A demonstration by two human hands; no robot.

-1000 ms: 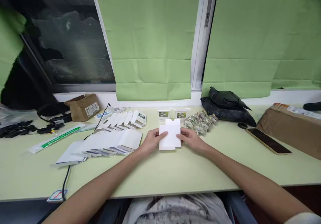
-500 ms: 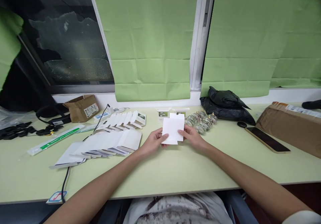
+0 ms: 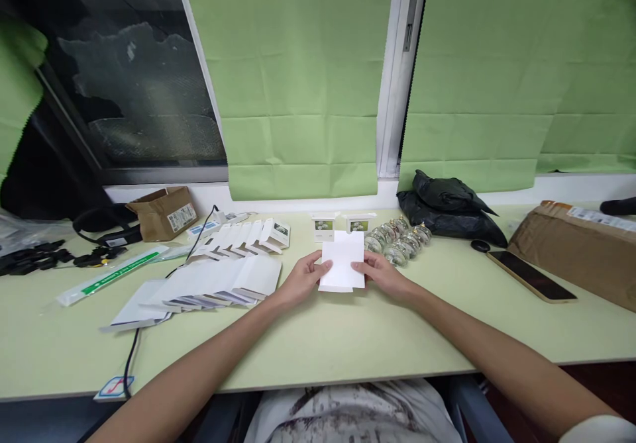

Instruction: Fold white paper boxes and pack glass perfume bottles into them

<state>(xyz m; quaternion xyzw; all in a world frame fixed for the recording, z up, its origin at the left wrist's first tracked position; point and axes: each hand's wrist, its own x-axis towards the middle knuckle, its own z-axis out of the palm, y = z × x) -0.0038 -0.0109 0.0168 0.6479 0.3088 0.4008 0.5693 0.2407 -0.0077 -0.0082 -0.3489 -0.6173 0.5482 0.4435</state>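
One head-worn camera looks forward and down across the table [image 3: 348, 344] toward the green blinds [image 3: 298, 98]. The left hand [image 3: 301, 281] and right hand [image 3: 383, 275] sit mid-frame, at arm's length.

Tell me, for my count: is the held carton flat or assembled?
Flat: the carton is one thin white sheet, tab at top.

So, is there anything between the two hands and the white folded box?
Nothing visible. The left hand and the right hand both grip the white folded box directly, one on each side edge.
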